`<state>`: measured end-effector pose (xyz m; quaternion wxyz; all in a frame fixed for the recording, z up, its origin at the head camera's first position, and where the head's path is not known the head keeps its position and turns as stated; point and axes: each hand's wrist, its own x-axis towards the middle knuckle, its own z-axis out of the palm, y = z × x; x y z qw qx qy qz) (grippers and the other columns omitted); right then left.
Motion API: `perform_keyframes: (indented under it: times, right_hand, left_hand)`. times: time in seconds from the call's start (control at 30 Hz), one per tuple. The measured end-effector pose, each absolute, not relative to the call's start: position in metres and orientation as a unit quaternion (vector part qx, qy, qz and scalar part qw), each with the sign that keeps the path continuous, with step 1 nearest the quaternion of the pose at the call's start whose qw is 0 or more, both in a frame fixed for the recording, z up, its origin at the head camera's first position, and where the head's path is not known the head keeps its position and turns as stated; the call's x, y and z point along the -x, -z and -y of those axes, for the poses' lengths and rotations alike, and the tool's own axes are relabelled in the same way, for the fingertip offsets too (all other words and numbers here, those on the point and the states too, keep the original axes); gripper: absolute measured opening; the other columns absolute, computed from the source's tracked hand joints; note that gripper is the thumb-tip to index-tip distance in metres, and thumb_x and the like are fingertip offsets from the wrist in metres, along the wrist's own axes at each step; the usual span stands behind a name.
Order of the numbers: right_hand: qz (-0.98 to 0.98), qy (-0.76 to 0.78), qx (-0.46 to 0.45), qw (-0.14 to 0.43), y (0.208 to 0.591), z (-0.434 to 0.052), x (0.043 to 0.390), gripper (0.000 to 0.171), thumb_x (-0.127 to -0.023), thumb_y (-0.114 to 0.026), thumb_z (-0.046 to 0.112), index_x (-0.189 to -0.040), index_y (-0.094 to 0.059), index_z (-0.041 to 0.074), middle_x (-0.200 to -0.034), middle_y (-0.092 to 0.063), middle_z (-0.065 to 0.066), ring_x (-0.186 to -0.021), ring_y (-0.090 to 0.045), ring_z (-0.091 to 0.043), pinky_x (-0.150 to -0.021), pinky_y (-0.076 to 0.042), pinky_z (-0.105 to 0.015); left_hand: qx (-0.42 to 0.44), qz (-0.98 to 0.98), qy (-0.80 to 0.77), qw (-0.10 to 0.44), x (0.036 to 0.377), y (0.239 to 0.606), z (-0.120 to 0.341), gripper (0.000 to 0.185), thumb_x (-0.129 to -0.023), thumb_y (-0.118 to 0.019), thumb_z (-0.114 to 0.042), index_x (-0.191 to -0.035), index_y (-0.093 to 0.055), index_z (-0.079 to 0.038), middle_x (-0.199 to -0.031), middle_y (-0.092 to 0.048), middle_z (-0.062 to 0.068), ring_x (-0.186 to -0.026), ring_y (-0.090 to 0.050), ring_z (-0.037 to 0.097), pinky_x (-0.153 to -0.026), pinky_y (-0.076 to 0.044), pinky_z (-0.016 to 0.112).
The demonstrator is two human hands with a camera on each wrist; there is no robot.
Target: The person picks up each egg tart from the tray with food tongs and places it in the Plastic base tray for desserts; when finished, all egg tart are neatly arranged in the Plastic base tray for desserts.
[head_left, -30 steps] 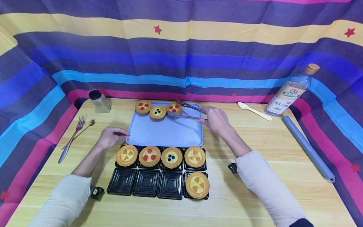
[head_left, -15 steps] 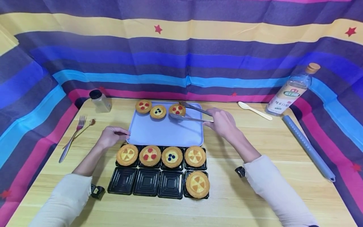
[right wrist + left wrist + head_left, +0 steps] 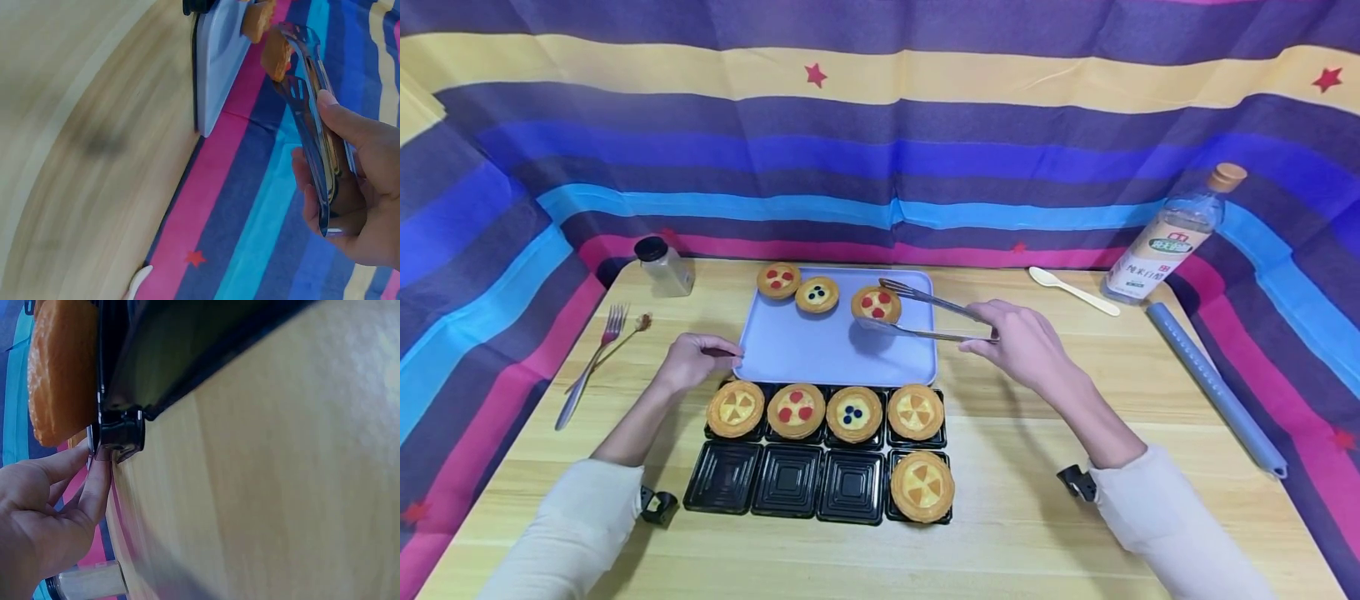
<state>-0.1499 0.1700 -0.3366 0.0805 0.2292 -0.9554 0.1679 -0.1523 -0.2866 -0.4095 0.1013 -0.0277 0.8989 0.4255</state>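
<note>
My right hand (image 3: 1024,343) grips metal tongs (image 3: 942,303), whose two arms hold a small tart with red topping (image 3: 877,306) at their tips. In the right wrist view this tart (image 3: 274,56) is lifted off the lilac tray (image 3: 805,354); a shadow lies under it in the head view. My left hand (image 3: 694,363) pinches the tray's left edge between thumb and fingers, beside the black boxes in the left wrist view. A second red-topped tart (image 3: 778,281) and a blueberry tart (image 3: 817,295) sit at the tray's back left.
Two rows of black plastic boxes (image 3: 787,482) lie in front of the tray; several bear larger tarts (image 3: 923,487). To the left are a fork (image 3: 604,337), a thin stick and a black-capped jar (image 3: 664,268). A spoon (image 3: 1075,292), bottle (image 3: 1165,242) and grey-blue bar (image 3: 1216,392) lie right.
My right hand has drawn back to the right and nearer, carrying the red-topped tart in the tongs away from the other two tarts. The left hand has stayed at the tray's edge.
</note>
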Motion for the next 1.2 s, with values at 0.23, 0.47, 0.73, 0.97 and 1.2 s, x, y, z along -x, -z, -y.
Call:
perform_keyframes:
  times: [0.23,0.47,0.73,0.97,1.2]
  right_hand:
    - [0.947,-0.165,-0.257,0.094,0.334,-0.177,0.128,0.049,-0.078,-0.078,0.032,-0.118,-0.064,0.008,-0.106,-0.071,-0.009,-0.066,-0.062,-0.013,-0.057,-0.051,-0.032]
    - [0.944,-0.158,-0.272,0.095,0.331,-0.181,0.105,0.05,-0.077,-0.077,0.033,-0.119,-0.065,0.009,-0.109,-0.071,-0.008,-0.069,-0.064,-0.012,-0.059,-0.053,-0.033]
    - [0.938,-0.156,-0.291,0.106,0.331,-0.185,0.079,0.051,-0.075,-0.078,0.035,-0.119,-0.065,0.01,-0.111,-0.07,-0.008,-0.073,-0.068,-0.014,-0.065,-0.056,-0.035]
    - [0.926,-0.162,-0.321,0.117,0.334,-0.184,0.06,0.054,-0.071,-0.08,0.036,-0.116,-0.066,0.01,-0.109,-0.071,-0.007,-0.092,-0.069,-0.021,-0.074,-0.057,-0.037]
    - [0.915,-0.163,-0.346,0.129,0.34,-0.182,0.045,0.053,-0.069,-0.082,0.034,-0.114,-0.067,0.01,-0.107,-0.072,-0.004,-0.096,-0.069,-0.021,-0.078,-0.057,-0.037]
  left_hand:
    - [0.02,-0.904,-0.416,0.1,0.152,0.409,0.289,0.024,-0.085,-0.068,-0.007,-0.107,-0.069,0.003,-0.105,-0.07,0.022,-0.076,-0.062,0.0,-0.07,-0.053,0.019]
    - [0.016,-0.904,-0.415,0.098,0.151,0.408,0.289,0.024,-0.085,-0.068,-0.007,-0.107,-0.069,0.004,-0.105,-0.07,0.022,-0.076,-0.062,0.0,-0.07,-0.054,0.019]
    - [0.024,-0.899,-0.425,0.101,0.152,0.41,0.288,0.024,-0.086,-0.067,-0.005,-0.107,-0.068,0.005,-0.105,-0.07,0.022,-0.075,-0.062,-0.002,-0.07,-0.054,0.019]
    - [0.023,-0.899,-0.426,0.101,0.153,0.41,0.287,0.024,-0.085,-0.068,-0.005,-0.107,-0.068,0.004,-0.105,-0.07,0.022,-0.074,-0.062,-0.002,-0.07,-0.054,0.019]
    - [0.019,-0.904,-0.416,0.099,0.153,0.409,0.287,0.025,-0.085,-0.069,-0.007,-0.107,-0.068,0.004,-0.105,-0.069,0.022,-0.074,-0.061,-0.002,-0.069,-0.053,0.018]
